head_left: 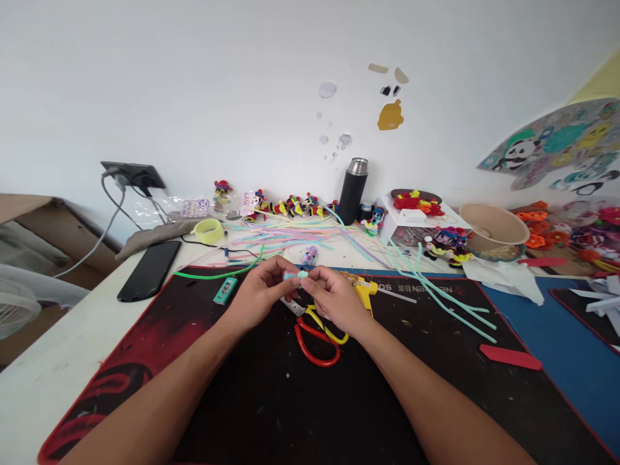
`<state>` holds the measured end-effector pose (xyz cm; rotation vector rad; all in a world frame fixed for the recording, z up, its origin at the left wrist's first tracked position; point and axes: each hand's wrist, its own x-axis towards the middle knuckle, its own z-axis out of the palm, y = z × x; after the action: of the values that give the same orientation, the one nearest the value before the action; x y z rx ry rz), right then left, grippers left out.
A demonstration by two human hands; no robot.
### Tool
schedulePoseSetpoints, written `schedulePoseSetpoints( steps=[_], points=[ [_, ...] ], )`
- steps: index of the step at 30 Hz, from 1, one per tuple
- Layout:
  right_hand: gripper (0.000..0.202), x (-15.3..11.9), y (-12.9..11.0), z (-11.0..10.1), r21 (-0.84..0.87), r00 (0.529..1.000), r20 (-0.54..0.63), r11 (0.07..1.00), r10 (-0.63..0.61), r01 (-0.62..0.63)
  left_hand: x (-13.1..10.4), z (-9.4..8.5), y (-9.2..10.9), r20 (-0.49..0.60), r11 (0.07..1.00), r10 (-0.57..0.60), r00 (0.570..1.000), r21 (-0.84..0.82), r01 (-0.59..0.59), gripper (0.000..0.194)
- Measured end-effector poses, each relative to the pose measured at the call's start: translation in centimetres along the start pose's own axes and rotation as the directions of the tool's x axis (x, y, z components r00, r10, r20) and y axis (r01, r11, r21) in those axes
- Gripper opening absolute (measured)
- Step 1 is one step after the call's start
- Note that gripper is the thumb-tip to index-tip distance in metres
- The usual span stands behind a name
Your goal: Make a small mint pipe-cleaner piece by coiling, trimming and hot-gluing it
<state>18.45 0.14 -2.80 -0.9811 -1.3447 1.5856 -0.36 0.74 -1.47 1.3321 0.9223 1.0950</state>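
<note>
The phone lies left of the mat; scissors rest on it, glue gun just right, flask standing behind.

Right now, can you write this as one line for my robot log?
left hand: pinching pale-green piece | right hand: pinching same piece | scissors: on mat, under hands

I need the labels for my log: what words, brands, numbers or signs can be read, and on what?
"SO", seemingly, on the black mat; its other lettering is too blurred.
Small teal item: print too small.
Purple card: print too blurred.
Nothing else reads clearly.
</note>
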Motion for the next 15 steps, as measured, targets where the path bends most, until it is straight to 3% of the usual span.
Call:
schedulePoseSetpoints(
  steps=[15],
  points=[
    [0.025,-0.38,-0.09,-0.08,-0.182,0.990,-0.053,0.976,-0.130,0.119,0.21,-0.03,-0.34,-0.009,0.989,-0.065,0.998,-0.130,0.063,0.035]
  ],
)
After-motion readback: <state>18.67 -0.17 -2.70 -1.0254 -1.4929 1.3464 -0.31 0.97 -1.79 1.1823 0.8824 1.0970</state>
